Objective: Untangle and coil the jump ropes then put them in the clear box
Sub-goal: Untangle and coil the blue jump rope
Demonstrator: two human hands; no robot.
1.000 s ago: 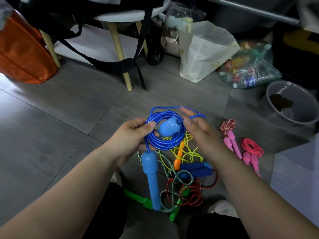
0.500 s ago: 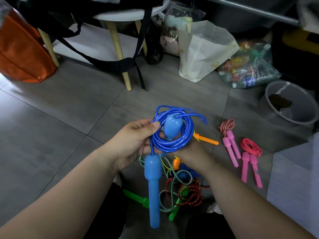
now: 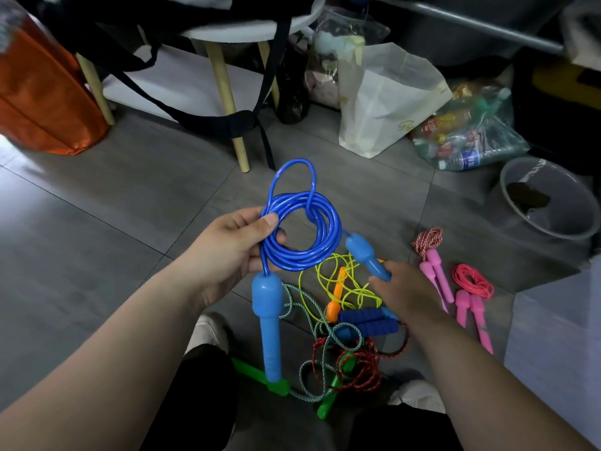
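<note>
Left hand (image 3: 234, 247) pinches blue coil (image 3: 300, 234); right hand (image 3: 405, 289) grips handle (image 3: 366, 253).

Pretty sure this is someone's home, some lived-in corner of a room. Grey tiled floor (image 3: 97, 249), and a small white table (image 3: 253, 27) on pale wooden legs with black bag straps (image 3: 208, 120) hanging off it. Household clutter sits along the back: an orange woven bag (image 3: 42, 102), a white paper bag (image 3: 387, 102), a clear plastic bag of bottles (image 3: 471, 138) and a grey plastic bucket (image 3: 572, 209). Colourful jump ropes (image 3: 344, 320) are dumped right on the floor too.
</note>
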